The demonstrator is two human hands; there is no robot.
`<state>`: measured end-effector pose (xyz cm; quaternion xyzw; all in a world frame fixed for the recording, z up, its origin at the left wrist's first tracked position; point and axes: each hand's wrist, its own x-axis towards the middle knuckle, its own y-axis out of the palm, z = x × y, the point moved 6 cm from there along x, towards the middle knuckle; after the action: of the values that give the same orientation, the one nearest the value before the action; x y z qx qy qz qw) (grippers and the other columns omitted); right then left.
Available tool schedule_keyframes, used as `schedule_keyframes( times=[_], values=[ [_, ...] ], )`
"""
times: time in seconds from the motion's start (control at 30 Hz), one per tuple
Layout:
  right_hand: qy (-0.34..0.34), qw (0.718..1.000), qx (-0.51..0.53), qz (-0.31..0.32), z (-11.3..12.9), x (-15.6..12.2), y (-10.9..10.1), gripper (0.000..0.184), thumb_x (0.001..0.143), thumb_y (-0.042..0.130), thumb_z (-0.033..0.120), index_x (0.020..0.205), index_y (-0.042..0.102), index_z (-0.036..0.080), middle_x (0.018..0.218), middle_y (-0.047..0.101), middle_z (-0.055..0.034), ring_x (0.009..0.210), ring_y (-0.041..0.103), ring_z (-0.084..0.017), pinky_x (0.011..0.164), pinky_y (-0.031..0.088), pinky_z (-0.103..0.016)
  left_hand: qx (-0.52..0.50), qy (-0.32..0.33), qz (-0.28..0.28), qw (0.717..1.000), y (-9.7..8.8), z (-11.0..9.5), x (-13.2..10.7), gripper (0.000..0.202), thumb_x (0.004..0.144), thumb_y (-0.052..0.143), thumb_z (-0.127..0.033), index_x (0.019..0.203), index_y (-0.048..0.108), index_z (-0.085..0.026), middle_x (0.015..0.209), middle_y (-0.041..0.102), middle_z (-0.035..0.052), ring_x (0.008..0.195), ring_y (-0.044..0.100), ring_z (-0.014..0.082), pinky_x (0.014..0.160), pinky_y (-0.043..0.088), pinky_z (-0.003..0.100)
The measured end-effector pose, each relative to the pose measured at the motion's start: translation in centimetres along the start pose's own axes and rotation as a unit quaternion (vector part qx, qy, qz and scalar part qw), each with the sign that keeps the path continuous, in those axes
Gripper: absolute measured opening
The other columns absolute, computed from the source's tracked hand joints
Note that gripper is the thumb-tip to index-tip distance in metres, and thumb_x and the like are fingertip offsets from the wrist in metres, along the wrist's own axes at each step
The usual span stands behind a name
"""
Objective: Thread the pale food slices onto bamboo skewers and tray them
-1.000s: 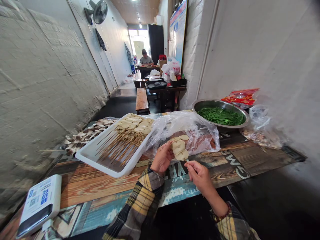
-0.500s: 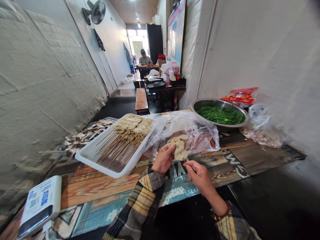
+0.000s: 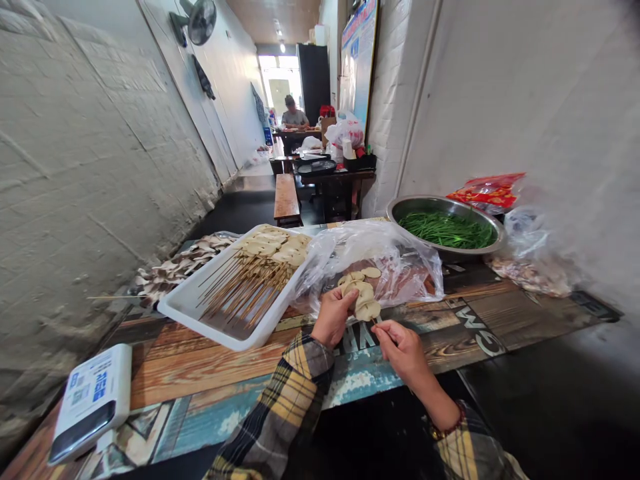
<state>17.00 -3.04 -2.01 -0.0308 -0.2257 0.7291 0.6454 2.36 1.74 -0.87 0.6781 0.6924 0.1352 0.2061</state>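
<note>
Thin pale round slices point(image 3: 367, 303) are threaded on a thin wooden skewer point(image 3: 374, 321), held up over the near side of the table. My left hand point(image 3: 334, 316) is closed on the slices from the left, thumb on top. Below them, my right hand point(image 3: 401, 347) pinches the lower end of the skewer. Just behind sits a clear plastic bag point(image 3: 410, 257), open towards me, with more pale slices at its mouth. Left of my hands, a white tray point(image 3: 173, 312) bears many finished skewers point(image 3: 270, 250) of such slices, their sticks pointing towards me.
A steel bowl point(image 3: 500, 243) of long green stalks point(image 3: 445, 230) stands at the right, near a filled clear bag point(image 3: 533, 267). Grey-white mushroom pieces point(image 3: 183, 263) lie beyond the tray. A white payment box point(image 3: 93, 400) occupies the near left. Far back sits a person point(image 3: 295, 117).
The whole view has shifted slightly. My hands keep their hold on the skewer and its slices, with little change in their pose.
</note>
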Motion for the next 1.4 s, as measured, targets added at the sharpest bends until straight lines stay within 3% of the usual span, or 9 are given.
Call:
schedule_keyframes(
  times=[0.2, 0.4, 0.53, 0.63, 0.8, 1.03, 1.13, 1.23, 1.4],
  values=[
    [0.041, 0.995, 0.085, -0.034, -1.0, -0.1, -0.4, 0.033, 0.09, 0.051, 0.044, 0.087, 0.066, 0.014, 0.046, 0.047, 0.0058, 0.04, 0.04, -0.009, 0.04, 0.03, -0.02, -0.012, 0.001, 0.021, 1.0, -0.4, -0.7, 0.4, 0.041, 0.065, 0.078, -0.045, 0.088, 0.069, -0.013, 0.084, 0.071, 0.007, 0.068, 0.064, 0.0148, 0.066, 0.05, 0.027],
    [0.091, 0.968, 0.201, -0.12, -1.9, -0.4, -1.4, 0.037, 0.087, 0.055, 0.051, 0.094, 0.061, 0.015, 0.05, 0.043, 0.0079, 0.039, 0.033, -0.007, 0.037, 0.024, -0.019, 0.023, 0.071, -0.086, 0.994, -3.8, -2.3, 1.3, 0.037, 0.068, 0.075, -0.044, 0.089, 0.066, -0.014, 0.084, 0.071, 0.0071, 0.07, 0.065, 0.0155, 0.068, 0.05, 0.028],
    [0.109, 0.955, 0.24, -0.139, -2.1, -0.7, -2.0, 0.036, 0.084, 0.058, 0.052, 0.092, 0.06, 0.017, 0.05, 0.042, 0.0088, 0.039, 0.032, -0.007, 0.037, 0.023, -0.019, 0.14, 0.117, -0.116, 0.976, -4.9, -2.7, 1.8, 0.023, 0.071, 0.07, -0.034, 0.084, 0.068, -0.015, 0.078, 0.07, 0.0054, 0.066, 0.062, 0.0156, 0.065, 0.048, 0.029],
    [0.114, 0.951, 0.248, -0.142, -2.4, -0.9, -2.5, 0.035, 0.084, 0.059, 0.05, 0.092, 0.06, 0.016, 0.05, 0.042, 0.0087, 0.04, 0.031, -0.007, 0.037, 0.023, -0.019, 0.296, 0.165, -0.114, 0.934, -5.0, -3.0, 2.0, 0.012, 0.073, 0.064, -0.023, 0.082, 0.071, -0.017, 0.077, 0.069, 0.0055, 0.069, 0.061, 0.018, 0.07, 0.047, 0.031],
    [0.122, 0.947, 0.264, -0.139, -2.8, -1.2, -3.0, 0.037, 0.083, 0.06, 0.052, 0.092, 0.06, 0.016, 0.05, 0.043, 0.0081, 0.04, 0.031, -0.008, 0.036, 0.023, -0.02, 0.481, 0.228, -0.094, 0.841, -4.4, -3.1, 1.7, 0.021, 0.073, 0.058, -0.011, 0.087, 0.072, -0.018, 0.087, 0.069, 0.0085, 0.084, 0.062, 0.023, 0.08, 0.044, 0.034],
    [0.118, 0.937, 0.3, -0.137, -2.4, -1.1, -3.0, 0.037, 0.083, 0.06, 0.053, 0.091, 0.061, 0.017, 0.05, 0.044, 0.008, 0.039, 0.032, -0.008, 0.036, 0.024, -0.019, 0.554, 0.207, -0.113, 0.798, -4.3, -3.3, 1.8, 0.019, 0.077, 0.057, -0.015, 0.089, 0.071, -0.019, 0.087, 0.068, 0.0091, 0.084, 0.061, 0.024, 0.08, 0.043, 0.035],
    [0.119, 0.931, 0.318, -0.133, -2.2, -1.1, -3.1, 0.037, 0.083, 0.06, 0.052, 0.091, 0.061, 0.016, 0.05, 0.044, 0.0074, 0.04, 0.033, -0.007, 0.037, 0.025, -0.019, 0.627, 0.195, -0.106, 0.747, -3.3, -3.9, 2.5, 0.022, 0.082, 0.052, -0.018, 0.092, 0.072, -0.017, 0.091, 0.068, 0.0123, 0.086, 0.061, 0.0257, 0.081, 0.043, 0.036],
    [0.124, 0.924, 0.338, -0.128, -2.2, -1.1, -3.1, 0.035, 0.084, 0.061, 0.05, 0.09, 0.061, 0.016, 0.05, 0.044, 0.0074, 0.04, 0.032, -0.007, 0.036, 0.025, -0.018, 0.69, 0.186, -0.072, 0.696, -1.9, -4.3, 3.6, 0.028, 0.086, 0.046, -0.018, 0.098, 0.071, -0.016, 0.102, 0.066, 0.0144, 0.093, 0.061, 0.0258, 0.085, 0.042, 0.036],
    [0.124, 0.908, 0.379, -0.127, -2.7, -1.0, -3.1, 0.034, 0.086, 0.059, 0.049, 0.092, 0.061, 0.016, 0.052, 0.044, 0.0075, 0.041, 0.033, -0.007, 0.037, 0.024, -0.018, 0.729, 0.173, 0.013, 0.663, -0.5, -4.1, 5.3, 0.033, 0.081, 0.05, -0.012, 0.108, 0.068, -0.021, 0.111, 0.066, 0.012, 0.104, 0.059, 0.0249, 0.093, 0.039, 0.034]
  ],
)
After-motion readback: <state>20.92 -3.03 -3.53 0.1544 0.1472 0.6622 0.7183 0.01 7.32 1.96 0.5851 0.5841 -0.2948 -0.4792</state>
